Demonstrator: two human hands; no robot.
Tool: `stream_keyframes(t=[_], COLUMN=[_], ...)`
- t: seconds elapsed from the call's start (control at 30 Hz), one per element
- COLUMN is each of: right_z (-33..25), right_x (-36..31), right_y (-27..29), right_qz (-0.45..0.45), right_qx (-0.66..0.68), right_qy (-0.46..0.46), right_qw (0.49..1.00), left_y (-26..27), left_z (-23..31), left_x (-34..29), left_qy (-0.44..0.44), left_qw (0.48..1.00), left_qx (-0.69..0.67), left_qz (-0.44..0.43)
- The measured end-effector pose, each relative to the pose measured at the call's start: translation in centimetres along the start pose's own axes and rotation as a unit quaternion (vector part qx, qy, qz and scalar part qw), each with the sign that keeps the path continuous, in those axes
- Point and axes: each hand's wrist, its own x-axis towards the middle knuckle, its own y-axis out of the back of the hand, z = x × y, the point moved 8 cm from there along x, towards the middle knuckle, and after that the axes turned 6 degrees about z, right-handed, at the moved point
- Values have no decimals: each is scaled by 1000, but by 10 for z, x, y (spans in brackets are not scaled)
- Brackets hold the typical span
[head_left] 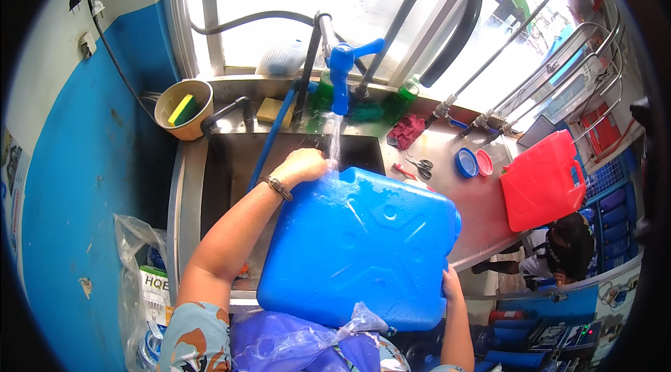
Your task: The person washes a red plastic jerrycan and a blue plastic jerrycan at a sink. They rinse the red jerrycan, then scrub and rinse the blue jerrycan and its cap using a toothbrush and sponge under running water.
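Glossy blue plastic jerrycan [356,253], wet and with its broad face up, lies over the front of a stainless-steel sink [184,197], close to the person's body. Their right hand [452,284] is curled around its right edge; the left hand [305,165] is at its upper left, beside the falling water [335,136], and from here I can't tell whether those fingers grip. That stream drops from a bright blue plastic tap [340,75] onto the jerrycan's top edge. Behind the sink, a round beige plastic tub [196,129] holds a yellow-and-green sponge [183,110]. Rightward on the steel counter [482,222] are a crumpled maroon cloth [407,132], small black-handled scissors [422,165] and, farther along, a red plastic jerrycan [539,183]
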Motion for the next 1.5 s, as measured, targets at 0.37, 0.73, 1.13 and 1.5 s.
stream_keyframes(t=[0.37, 0.73, 1.13, 1.5], right_z=[-2, -211, -197, -172], right_x=[-46, -33, 245, 318], right_y=[32, 8, -342, -381], right_qz=[55, 244, -56, 25], right_qx=[-53, -405, -583, -684], right_qy=[31, 386, 480, 442], right_qw=[997, 792, 653, 580], left_y=[-45, -81, -100, -92], left_z=[8, 45, 25, -28], left_x=[27, 33, 23, 13], left_qy=[-82, -22, 4, 19], left_qw=[877, 901, 892, 876], left_qx=[-450, -388, -419, -476], left_qz=[-150, -190, -170, -80])
